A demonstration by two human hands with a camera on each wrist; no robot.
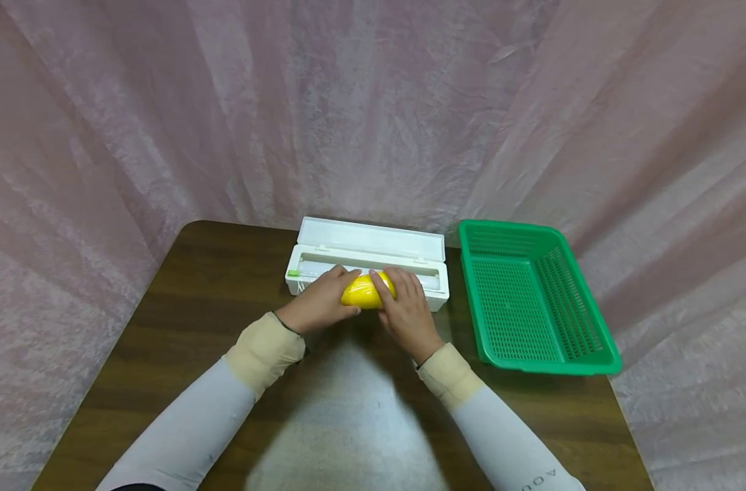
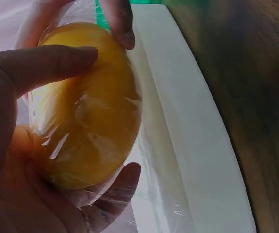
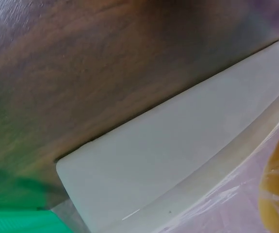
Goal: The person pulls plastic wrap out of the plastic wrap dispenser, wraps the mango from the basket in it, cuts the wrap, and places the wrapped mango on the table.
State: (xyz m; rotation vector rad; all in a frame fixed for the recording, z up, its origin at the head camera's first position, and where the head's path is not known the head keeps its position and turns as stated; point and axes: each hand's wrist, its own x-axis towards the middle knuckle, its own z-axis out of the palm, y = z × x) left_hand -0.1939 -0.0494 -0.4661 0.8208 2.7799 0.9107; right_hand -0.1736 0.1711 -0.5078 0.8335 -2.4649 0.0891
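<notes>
Both hands are holding one yellow rounded thing (image 1: 364, 294) at the centre of the head view: the left hand (image 1: 324, 298) is gripping its left end between thumb and fingers, and the right hand (image 1: 406, 312) is closing round its right end. Clear film (image 3: 226, 204) is clinging to it in creases and running beside the white box (image 1: 437, 301), lower right in the right wrist view; I can't tell whether it's joined to the box. That box is lying just beyond the hands, its lid (image 1: 373, 240) tipping back toward the curtain (image 1: 373, 123), while a green basket (image 1: 480, 327) is standing at the right of the frame.

To my eye, good wrapping is asking for a gentle hold, with one hand steadying while the other is drawing the film taut. Thumbs should be smoothing outward from the middle, chasing creases toward the ends, because loose folds are probably trapping air.
</notes>
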